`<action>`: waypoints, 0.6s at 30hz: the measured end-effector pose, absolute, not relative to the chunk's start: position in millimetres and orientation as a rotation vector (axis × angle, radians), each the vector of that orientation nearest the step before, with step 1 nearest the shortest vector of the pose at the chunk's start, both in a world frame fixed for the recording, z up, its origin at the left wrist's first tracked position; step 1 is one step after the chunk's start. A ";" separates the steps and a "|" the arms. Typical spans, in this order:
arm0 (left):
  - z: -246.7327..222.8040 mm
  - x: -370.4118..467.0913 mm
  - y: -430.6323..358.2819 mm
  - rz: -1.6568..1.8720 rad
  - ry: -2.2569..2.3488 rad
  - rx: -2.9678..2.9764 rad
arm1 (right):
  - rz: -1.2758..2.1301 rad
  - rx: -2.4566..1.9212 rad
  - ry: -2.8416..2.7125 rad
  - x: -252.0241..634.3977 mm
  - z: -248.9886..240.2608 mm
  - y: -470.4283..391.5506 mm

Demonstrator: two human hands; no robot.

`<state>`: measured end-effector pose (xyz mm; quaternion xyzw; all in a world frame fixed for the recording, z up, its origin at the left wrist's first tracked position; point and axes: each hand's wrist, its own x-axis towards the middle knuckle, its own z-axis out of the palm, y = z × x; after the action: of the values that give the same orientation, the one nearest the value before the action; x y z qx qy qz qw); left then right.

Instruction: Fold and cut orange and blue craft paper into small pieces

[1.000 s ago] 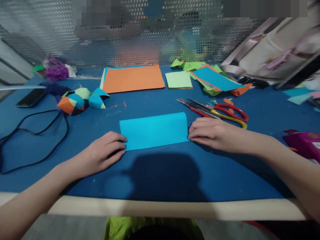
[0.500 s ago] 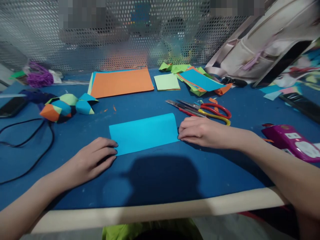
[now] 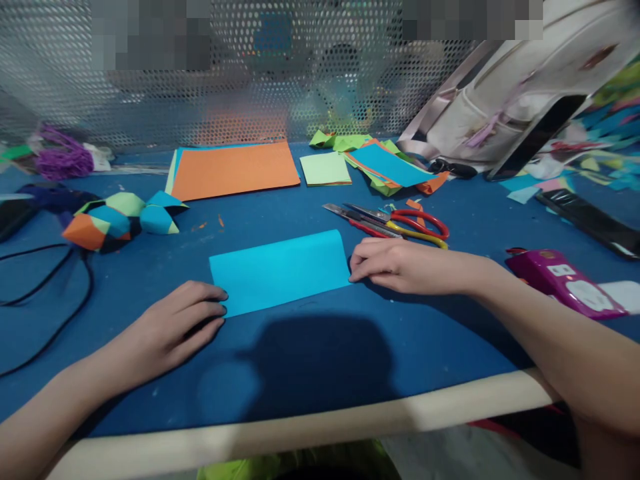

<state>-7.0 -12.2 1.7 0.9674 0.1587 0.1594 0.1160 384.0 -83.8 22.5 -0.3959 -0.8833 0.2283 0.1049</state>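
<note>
A bright blue sheet of paper (image 3: 285,270) lies on the table in front of me, folded over, its far edge curving up in a soft bend at the right end. At its near left corner, my left hand (image 3: 183,320) grips the layers with curled fingers, the tips on the paper. My right hand (image 3: 387,265) is closed at the near right corner, thumb and forefinger together on the edge. Just beyond the right hand lie scissors (image 3: 420,225) with red and yellow handles, beside a red-handled cutter (image 3: 367,225).
Farther back are an orange paper stack (image 3: 235,172), pale green square sheets (image 3: 326,169) and crumpled coloured scraps (image 3: 390,163). A folded paper model (image 3: 120,217) and black cable (image 3: 85,293) lie left; a purple device (image 3: 565,280) lies right. A perforated panel (image 3: 240,100) stands behind.
The view has shifted slightly, so everything on the table appears a little farther left. Both hands keep their places at the blue paper's corners, and the fold looks the same.
</note>
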 end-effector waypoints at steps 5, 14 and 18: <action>4.3 -5.6 -14.7 0.457 0.482 2.824 | 0.676 -1.165 -2.609 383.2 23.6 -84.3; 3.9 -5.8 -14.2 0.461 0.484 2.839 | 0.639 -1.142 -2.649 383.2 23.6 -84.3; 2.4 -6.1 -13.7 0.473 0.451 2.849 | 0.582 -1.139 -2.671 382.7 24.7 -85.5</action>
<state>-6.1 -13.7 2.4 0.9689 0.1534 0.1607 0.1093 382.7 -85.5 24.7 -0.3831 -0.8982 0.1958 0.0899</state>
